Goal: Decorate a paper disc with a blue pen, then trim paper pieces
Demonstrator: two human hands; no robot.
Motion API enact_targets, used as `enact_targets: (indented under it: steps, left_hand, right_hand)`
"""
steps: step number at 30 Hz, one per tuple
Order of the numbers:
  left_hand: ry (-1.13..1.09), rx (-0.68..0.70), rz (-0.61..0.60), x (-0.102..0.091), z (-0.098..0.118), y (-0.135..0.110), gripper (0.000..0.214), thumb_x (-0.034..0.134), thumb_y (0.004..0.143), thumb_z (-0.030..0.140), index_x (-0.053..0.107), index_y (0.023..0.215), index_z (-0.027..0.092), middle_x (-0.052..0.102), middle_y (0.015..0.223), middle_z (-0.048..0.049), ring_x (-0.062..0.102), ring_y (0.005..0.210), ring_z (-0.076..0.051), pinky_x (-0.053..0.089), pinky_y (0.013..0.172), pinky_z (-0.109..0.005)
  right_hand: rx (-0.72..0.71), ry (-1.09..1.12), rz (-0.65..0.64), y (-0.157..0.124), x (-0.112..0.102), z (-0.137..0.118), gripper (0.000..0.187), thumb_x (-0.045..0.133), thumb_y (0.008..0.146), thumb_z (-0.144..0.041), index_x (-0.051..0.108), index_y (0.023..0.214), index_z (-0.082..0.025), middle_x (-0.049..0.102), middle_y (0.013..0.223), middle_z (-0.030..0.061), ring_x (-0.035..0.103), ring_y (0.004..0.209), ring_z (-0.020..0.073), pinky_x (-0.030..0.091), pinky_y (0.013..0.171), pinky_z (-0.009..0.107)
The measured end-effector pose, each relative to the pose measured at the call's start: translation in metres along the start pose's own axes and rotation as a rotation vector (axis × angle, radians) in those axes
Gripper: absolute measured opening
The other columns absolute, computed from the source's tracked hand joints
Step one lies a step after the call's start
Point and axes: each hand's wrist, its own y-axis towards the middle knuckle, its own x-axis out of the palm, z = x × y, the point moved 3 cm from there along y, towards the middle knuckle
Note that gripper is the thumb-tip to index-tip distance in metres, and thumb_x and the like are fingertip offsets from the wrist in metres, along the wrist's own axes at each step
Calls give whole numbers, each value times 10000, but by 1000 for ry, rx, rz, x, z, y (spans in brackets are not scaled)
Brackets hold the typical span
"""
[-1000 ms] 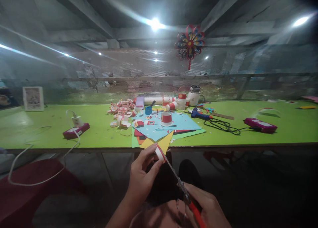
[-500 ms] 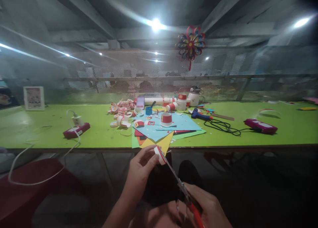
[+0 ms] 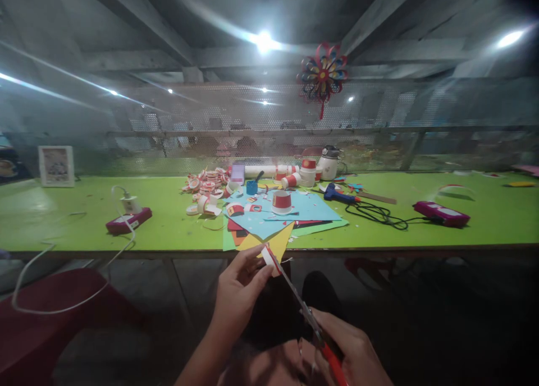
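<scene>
Between the thumb and fingers of my left hand (image 3: pixel 241 285) is a small white paper piece (image 3: pixel 270 260) with a red edge. My right hand (image 3: pixel 349 341) grips a pair of scissors (image 3: pixel 310 318) with red handles, blades pointing up and to the left. The blade tips lie against the red edge of the paper piece; whether they are parted is hard to make out. Both hands are in front of the table's near edge, above my lap. Beyond them, a red and white paper cup (image 3: pixel 282 202) stands upside down on blue paper (image 3: pixel 320 206).
Stacked coloured sheets, with yellow paper (image 3: pixel 273 241) overhanging the edge, lie on the green table (image 3: pixel 168 234). Behind are a heap of cut cup pieces (image 3: pixel 206 183), a blue glue gun (image 3: pixel 339 194) with a black cord, purple power strips (image 3: pixel 442 214) and a flask (image 3: pixel 329 162).
My left hand and the paper piece have shifted very slightly. The scissors stay at the red edge, and the things on the table have not moved.
</scene>
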Motion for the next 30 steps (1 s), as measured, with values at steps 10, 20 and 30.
enact_targets:
  steps: [10, 20, 30]
  left_hand:
    - [-17, 19, 1, -1, -1, 1, 328, 782, 729, 234, 707, 1046, 195, 764, 1013, -54, 710, 954, -180, 565, 816, -229]
    - [24, 81, 17, 1, -1, -4, 325, 759, 754, 227, 712, 1075, 211, 750, 1075, -60, 707, 994, -186, 569, 842, -228]
    - [22, 32, 16, 1, -3, -2, 342, 776, 731, 273, 705, 1057, 202, 747, 1076, -68, 695, 1009, -203, 555, 850, -255]
  right_hand:
    - [4, -41, 5, 0, -1, -1, 173, 542, 835, -209, 701, 900, -192, 683, 752, 29, 639, 699, 163, 515, 668, 214]
    - [-19, -22, 15, 1, 3, 2, 201, 537, 834, -207, 707, 939, -187, 699, 788, 36, 654, 723, 167, 524, 690, 213]
    - [-27, -29, -14, 1, 1, 2, 201, 521, 835, -198, 700, 926, -184, 702, 792, 30, 650, 719, 158, 516, 677, 200]
